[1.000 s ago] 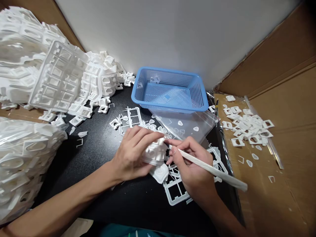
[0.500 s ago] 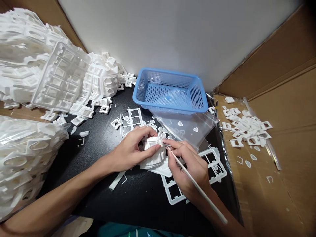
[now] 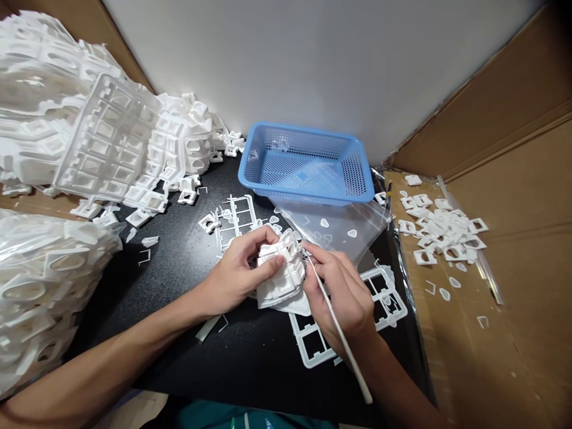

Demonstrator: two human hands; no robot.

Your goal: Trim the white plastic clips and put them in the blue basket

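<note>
My left hand is closed round a stack of white molded plastic parts, thumb on top. A thin white stick-like tool lies in my right hand, pinched near its upper end. The tool's tip is at the right edge of the stack, where my right fingertips partly hide it. Beneath my right hand lies an empty white plastic frame, and another broken frame is beyond my left hand. Small teardrop-shaped offcuts are scattered behind the stack.
A blue perforated basket stands against the wall, with a clear plastic bag before it. Piles of white molded sheets and a filled bag crowd the left. Loose square parts lie on cardboard at right.
The stack has turned and tilted in my left hand. My right hand has shifted slightly, and the tool's lower end has swung left to a steeper angle.
</note>
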